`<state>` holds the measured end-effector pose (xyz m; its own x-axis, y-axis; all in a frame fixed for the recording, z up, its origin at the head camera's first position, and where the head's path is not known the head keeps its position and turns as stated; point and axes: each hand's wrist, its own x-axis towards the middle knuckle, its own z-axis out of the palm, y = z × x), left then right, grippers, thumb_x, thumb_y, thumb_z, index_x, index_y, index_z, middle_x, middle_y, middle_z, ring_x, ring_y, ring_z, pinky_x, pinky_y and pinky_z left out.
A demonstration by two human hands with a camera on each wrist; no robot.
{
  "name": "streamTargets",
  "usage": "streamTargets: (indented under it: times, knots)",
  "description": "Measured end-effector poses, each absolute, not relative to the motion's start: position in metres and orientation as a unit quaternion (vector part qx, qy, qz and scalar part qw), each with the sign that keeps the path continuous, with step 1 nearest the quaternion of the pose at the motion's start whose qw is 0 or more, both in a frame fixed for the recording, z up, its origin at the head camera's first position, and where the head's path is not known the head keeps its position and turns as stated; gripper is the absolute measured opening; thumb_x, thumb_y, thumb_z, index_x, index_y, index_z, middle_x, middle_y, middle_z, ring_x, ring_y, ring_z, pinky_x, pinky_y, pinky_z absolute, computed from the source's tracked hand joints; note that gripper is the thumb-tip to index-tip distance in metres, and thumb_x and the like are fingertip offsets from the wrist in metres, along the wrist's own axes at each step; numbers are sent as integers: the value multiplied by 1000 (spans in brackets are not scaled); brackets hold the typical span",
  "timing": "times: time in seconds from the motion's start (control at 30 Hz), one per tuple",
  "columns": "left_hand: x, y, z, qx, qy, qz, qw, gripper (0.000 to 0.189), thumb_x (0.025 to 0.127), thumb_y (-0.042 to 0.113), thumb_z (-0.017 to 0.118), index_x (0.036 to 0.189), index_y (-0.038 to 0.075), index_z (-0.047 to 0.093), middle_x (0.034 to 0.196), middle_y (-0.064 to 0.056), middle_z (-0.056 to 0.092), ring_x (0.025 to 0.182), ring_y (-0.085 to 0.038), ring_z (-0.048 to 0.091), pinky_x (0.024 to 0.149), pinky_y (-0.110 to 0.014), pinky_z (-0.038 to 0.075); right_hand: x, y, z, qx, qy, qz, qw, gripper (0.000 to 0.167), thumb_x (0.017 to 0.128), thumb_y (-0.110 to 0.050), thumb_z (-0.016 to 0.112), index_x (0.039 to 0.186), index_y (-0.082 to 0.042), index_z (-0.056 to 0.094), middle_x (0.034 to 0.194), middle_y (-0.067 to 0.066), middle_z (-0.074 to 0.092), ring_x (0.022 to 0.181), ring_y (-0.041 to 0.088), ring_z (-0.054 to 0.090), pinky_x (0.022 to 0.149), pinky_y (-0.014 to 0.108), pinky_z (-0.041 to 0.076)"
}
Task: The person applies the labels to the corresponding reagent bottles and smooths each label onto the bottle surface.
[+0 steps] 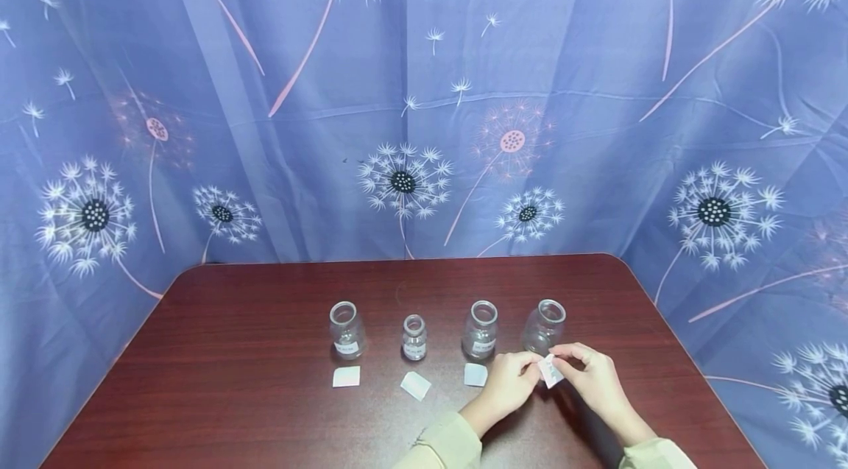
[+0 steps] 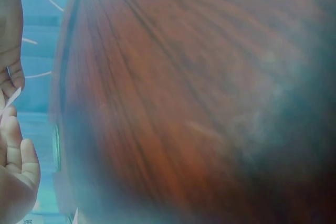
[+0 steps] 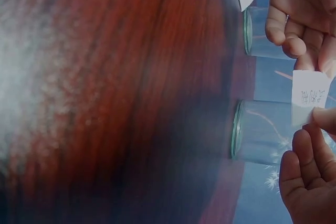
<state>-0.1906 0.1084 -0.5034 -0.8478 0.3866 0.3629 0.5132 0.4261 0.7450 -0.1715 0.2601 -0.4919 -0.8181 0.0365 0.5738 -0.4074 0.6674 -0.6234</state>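
Note:
A small white label (image 1: 550, 371) is pinched between both hands, with handwritten characters on it in the right wrist view. My left hand (image 1: 508, 386) grips its left edge with thumb and fingers. The right hand (image 1: 598, 383) pinches the opposite edge; its other fingers are loosely bent. Just behind the hands stands a clear glass jar (image 1: 538, 330) with no label visible, its lower front partly covered by the right hand. To its left stands another glass jar (image 1: 480, 329) bearing a white label. In the left wrist view, the label (image 2: 12, 98) shows edge-on.
Farther left are a small labelled glass bottle (image 1: 414, 340) and a larger labelled jar (image 1: 347, 333). White paper slips lie before the labelled containers: a left slip (image 1: 347, 376), a tilted slip (image 1: 416, 385) and a right slip (image 1: 475, 375). A blue dandelion curtain (image 1: 331, 196) backs the reddish-brown table (image 1: 252, 381).

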Motion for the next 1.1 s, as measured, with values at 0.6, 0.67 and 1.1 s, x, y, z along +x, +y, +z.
streamTargets:
  times: [0.6, 0.67, 1.1]
  knots:
    - [-190, 113, -504, -249, -825, -505, 47, 20, 82, 10, 49, 91, 9, 68, 65, 1, 67, 55, 14, 47, 53, -4, 36, -172, 256, -493, 93, -885, 336, 308, 21, 57, 7, 73, 68, -8, 63, 61, 0, 64, 58, -11, 50, 52, 8, 41]
    - [-190, 113, -504, -246, -823, -509, 45, 20, 82, 10, 50, 90, 9, 68, 65, 2, 67, 54, 14, 47, 52, -4, 36, -172, 256, -493, 89, -887, 336, 303, 22, 57, 7, 73, 66, -10, 61, 61, -2, 63, 58, -10, 50, 53, 8, 40]
    - [-190, 112, -503, -215, -802, -558, -5, 22, 86, 21, 49, 87, 8, 67, 67, -1, 68, 54, 10, 54, 47, -8, 39, -172, 256, -492, 125, -882, 346, 293, 31, 52, 12, 67, 62, -13, 51, 65, -2, 52, 59, -3, 46, 52, 11, 39]
